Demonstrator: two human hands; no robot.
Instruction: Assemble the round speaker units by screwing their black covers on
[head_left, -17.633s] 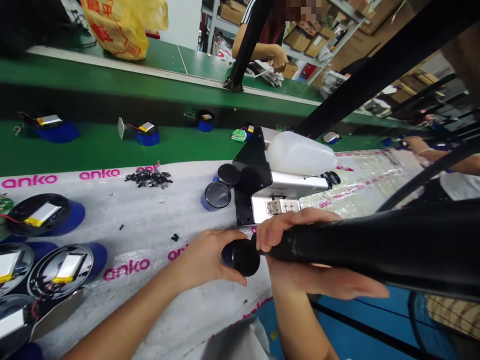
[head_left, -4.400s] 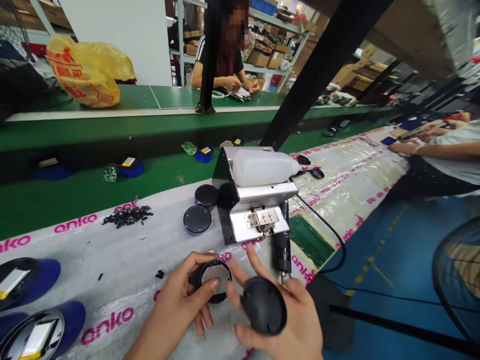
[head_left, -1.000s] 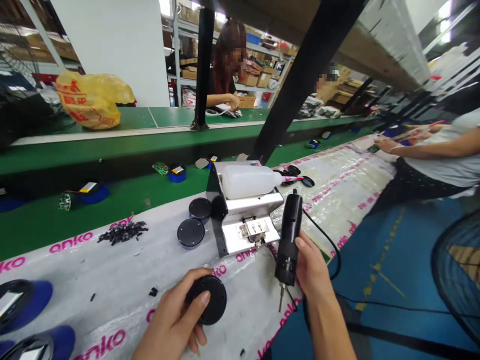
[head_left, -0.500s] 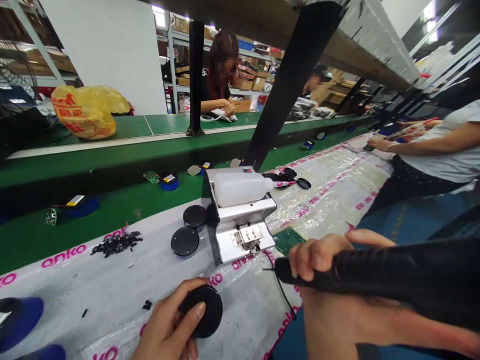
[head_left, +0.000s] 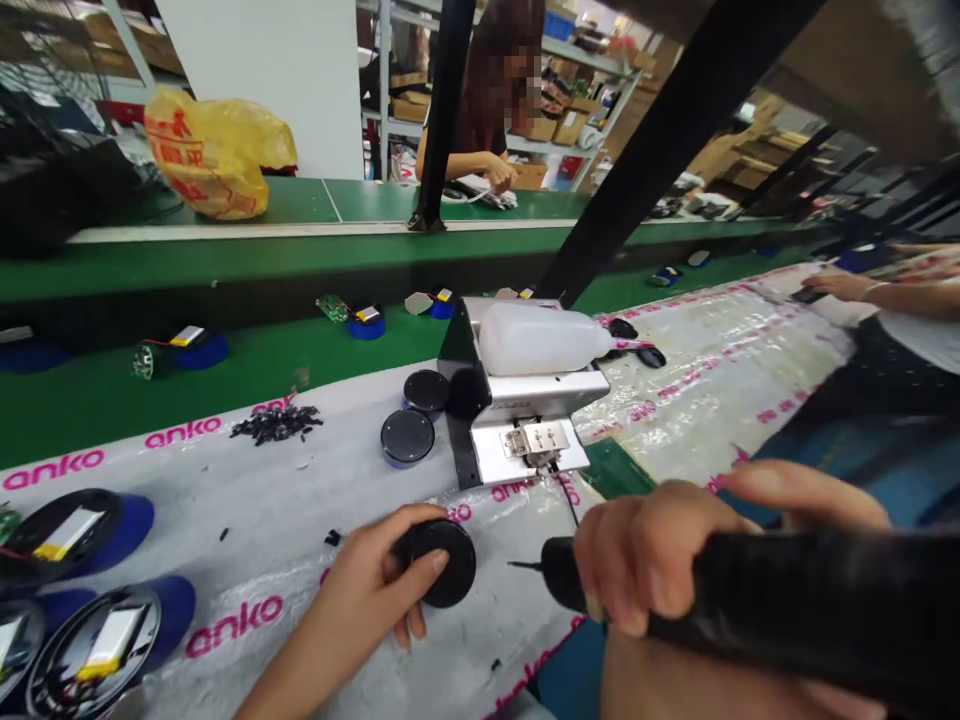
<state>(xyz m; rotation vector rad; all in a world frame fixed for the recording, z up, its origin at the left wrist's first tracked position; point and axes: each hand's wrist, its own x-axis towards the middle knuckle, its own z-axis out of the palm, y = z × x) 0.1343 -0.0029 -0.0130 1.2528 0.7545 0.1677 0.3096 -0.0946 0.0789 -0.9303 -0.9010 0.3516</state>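
Observation:
My left hand [head_left: 386,580] grips a round black disc-shaped part [head_left: 454,565] near the front of the plastic-covered table, thumb across its face. My right hand [head_left: 652,550] is wrapped round a black electric screwdriver [head_left: 795,590]. Its thin bit [head_left: 525,566] points left toward the disc, with a gap between them. Behind my hands stands a silver screw feeder machine [head_left: 525,440], and a white squeeze bottle [head_left: 544,340] lies on top of it. Two more round black-topped parts, a nearer one [head_left: 407,437] and a farther one [head_left: 427,390], sit left of the machine.
Small black pieces [head_left: 277,424] lie in a pile at the left. Blue round housings [head_left: 169,630] with batteries stand at the lower left; others sit on the green belt [head_left: 277,385]. A slanted black post [head_left: 675,150] rises behind the machine. Co-workers sit across and at the right.
The view has shifted left and down, so the machine and table appear farther right and higher. Both hands keep their hold, and the screwdriver bit now shows clearly beside the disc.

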